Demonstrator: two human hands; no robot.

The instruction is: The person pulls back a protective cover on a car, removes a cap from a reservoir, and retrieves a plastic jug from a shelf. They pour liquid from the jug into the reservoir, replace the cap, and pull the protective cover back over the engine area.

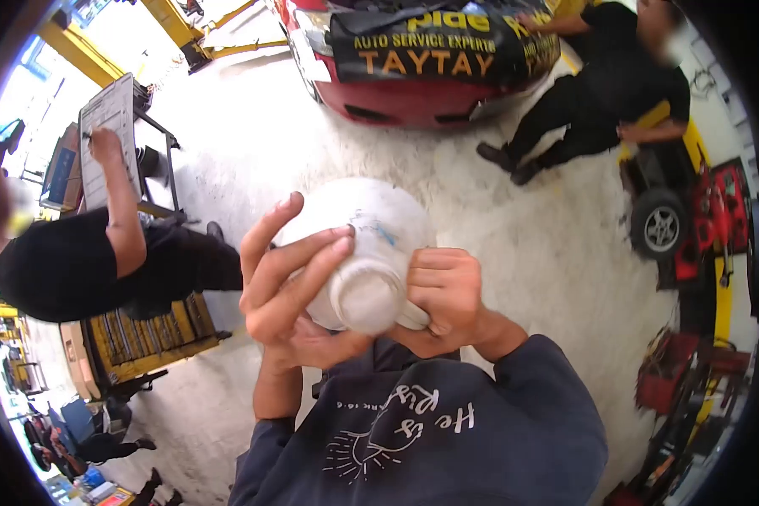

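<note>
A white plastic jug with a blue mark on its side is held up in front of my chest. Its round white cap faces up toward the camera. My left hand curves around the jug's left side, fingers bent across the top beside the cap and thumb below it. On the right, my right hand is closed in a fist around the jug's handle. The jug's underside is hidden.
A red car with a black banner stands ahead. One person writes on a sheet at left; another person stands by the car. A wheel and red equipment line the right side.
</note>
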